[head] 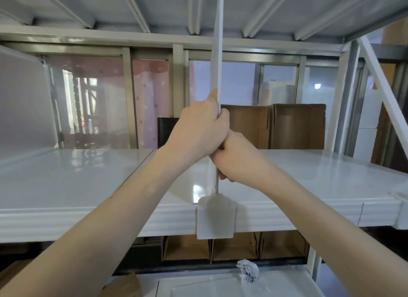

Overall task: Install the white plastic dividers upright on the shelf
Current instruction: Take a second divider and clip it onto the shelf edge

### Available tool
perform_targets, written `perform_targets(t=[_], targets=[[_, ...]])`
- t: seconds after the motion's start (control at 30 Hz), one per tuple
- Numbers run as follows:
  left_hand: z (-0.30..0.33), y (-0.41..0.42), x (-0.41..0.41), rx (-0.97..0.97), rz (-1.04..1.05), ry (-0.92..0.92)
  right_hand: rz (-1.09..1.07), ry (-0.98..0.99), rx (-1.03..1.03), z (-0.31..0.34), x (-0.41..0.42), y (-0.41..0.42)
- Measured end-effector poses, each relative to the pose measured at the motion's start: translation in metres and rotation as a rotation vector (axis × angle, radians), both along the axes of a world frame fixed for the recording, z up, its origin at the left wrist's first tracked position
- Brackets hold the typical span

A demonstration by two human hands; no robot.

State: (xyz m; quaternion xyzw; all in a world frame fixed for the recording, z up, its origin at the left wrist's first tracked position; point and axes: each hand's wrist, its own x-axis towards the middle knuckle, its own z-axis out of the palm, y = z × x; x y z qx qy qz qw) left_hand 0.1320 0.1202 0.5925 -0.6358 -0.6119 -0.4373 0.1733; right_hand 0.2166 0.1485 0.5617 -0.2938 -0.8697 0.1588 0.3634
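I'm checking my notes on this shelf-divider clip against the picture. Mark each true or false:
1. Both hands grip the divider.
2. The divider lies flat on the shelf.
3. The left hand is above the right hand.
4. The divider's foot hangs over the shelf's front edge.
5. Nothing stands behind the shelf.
1. True: the left hand and right hand both grip the white divider.
2. False: it stands upright, seen edge-on, reaching toward the shelf above.
3. True.
4. True: its foot overlaps the front edge of the shelf.
5. False: brown cardboard boxes stand behind it.
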Motion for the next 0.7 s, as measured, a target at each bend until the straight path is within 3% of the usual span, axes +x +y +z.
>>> perform_targets(t=[0.13, 0.3, 0.43, 0.7], targets=[[0.002, -0.003, -0.001, -0.042, 0.069, 0.062, -0.023, -0.048, -0.021, 0.002, 0.002, -0.001], [0.001, -0.008, -0.004, -0.103, 0.243, 0.141, -0.2, -0.355, 0.124, 0.001, 0.002, -0.008], [-0.005, -0.007, -0.004, -0.156, 0.216, 0.121, -0.278, -0.449, 0.162, 0.001, 0.003, -0.013], [-0.009, -0.007, 0.005, -0.184, 0.197, 0.042, -0.209, -0.546, 0.211, 0.0, 0.006, -0.013]])
